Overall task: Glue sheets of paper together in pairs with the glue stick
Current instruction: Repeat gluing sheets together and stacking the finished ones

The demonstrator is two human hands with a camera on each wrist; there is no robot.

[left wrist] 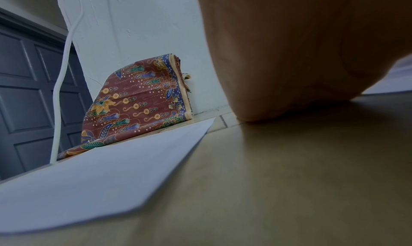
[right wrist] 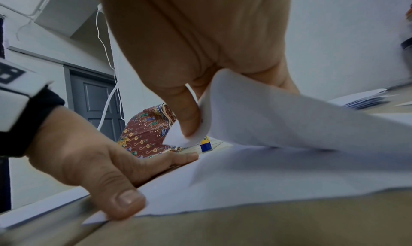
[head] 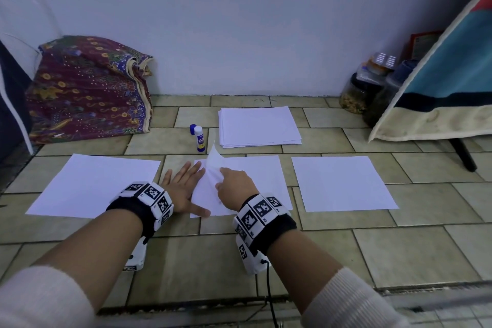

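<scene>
step: I'm laying the top sheet [head: 213, 165] onto the middle sheet [head: 255, 181] on the floor; looks like a pair being joined.
right hand [head: 234, 184]: thumb and fingers pinch the top sheet's raised corner, sheet curls up.
left hand [head: 183, 189]: fingers flat, thumb pins the lower sheet's near-left corner.
how: I keep the left corner pinned, lower slowly, match edges, then smooth outward.
glue stick [head: 199, 138]: upright, uncapped, just beyond the raised corner; blue cap [head: 192, 129] beside it.
around: paper stack [head: 259, 126] behind, single sheets left [head: 93, 184] and right [head: 340, 182], patterned cloth [head: 87, 88] by the wall.
risk: raised corner could tip the glue stick.
</scene>
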